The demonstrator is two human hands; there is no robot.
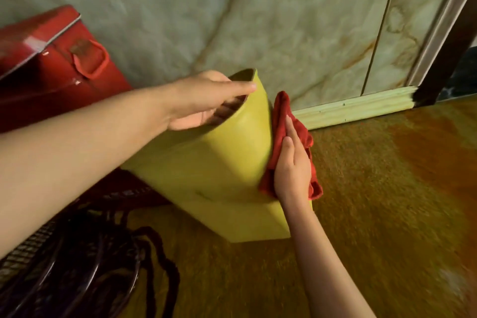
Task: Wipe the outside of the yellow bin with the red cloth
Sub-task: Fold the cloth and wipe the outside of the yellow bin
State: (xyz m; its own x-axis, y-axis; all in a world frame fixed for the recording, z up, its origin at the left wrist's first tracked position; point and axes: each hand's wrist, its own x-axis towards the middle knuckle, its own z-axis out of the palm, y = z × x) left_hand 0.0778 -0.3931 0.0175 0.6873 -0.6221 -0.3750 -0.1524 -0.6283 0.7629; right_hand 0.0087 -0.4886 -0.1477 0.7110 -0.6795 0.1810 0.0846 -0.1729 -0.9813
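Wiping is the step in hand: the right hand (293, 168) lies flat, fingers together, pressing the red cloth (284, 121) against the side of the yellow bin (219, 162), the cloth bunched between palm and plastic and spilling out above and below the hand. The left hand (204, 100) hooks over the bin's rim, thumb on the outside and fingers curled into the opening, clamped there to steady it. The bin stands between the two hands, tilted away from the person toward the marbled wall (258, 13), on a brown floor (387, 188). A red box (51, 64) sits beyond the left forearm, and a dark wire object (77, 253) beneath it. The next move probably calls for sliding the cloth along the wall under steady pressure, then turning the bin with the left hand to reach unwiped faces.
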